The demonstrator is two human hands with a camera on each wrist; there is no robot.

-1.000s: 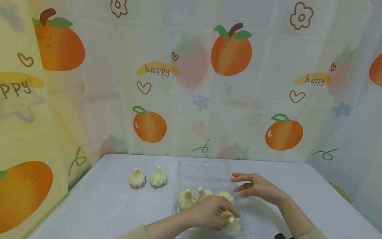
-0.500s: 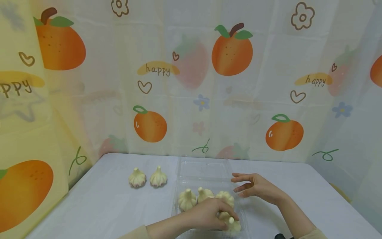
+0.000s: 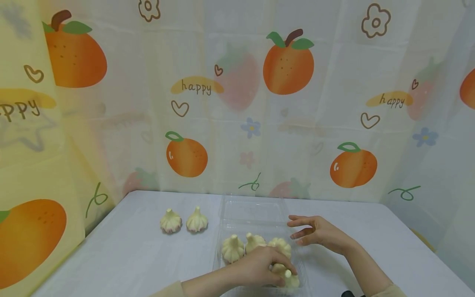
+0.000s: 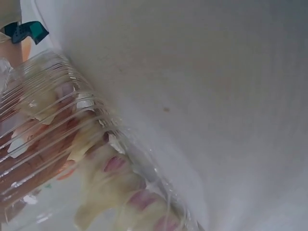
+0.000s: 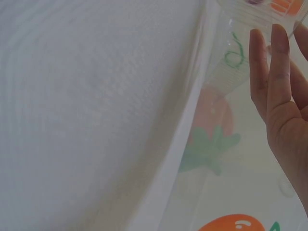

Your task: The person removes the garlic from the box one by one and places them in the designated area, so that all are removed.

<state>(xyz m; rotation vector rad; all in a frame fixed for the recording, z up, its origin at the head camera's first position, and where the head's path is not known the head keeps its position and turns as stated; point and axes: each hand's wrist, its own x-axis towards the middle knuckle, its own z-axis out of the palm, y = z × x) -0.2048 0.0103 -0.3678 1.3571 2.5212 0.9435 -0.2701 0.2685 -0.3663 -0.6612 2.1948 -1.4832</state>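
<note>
The left hand [image 3: 259, 266] pinches a garlic bulb [image 3: 292, 281] in the clear box's [image 3: 237, 229] near right corner; three more bulbs [image 3: 233, 249] show inside; two others [image 3: 197, 221] sit outside, toward the surface's [image 3: 141, 255] back left corner; the right hand [image 3: 323, 235], fingers loose, is by the box's right edge.

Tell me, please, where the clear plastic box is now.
In the head view, the clear plastic box sits on the table at bottom centre, between two loose garlic bulbs on the left and the right hand at right.

L slv [image 3: 170, 290] beige, R slv [image 3: 391, 291] same, w/ dk-green strap [image 4: 30, 32] nr one cuff.
</note>
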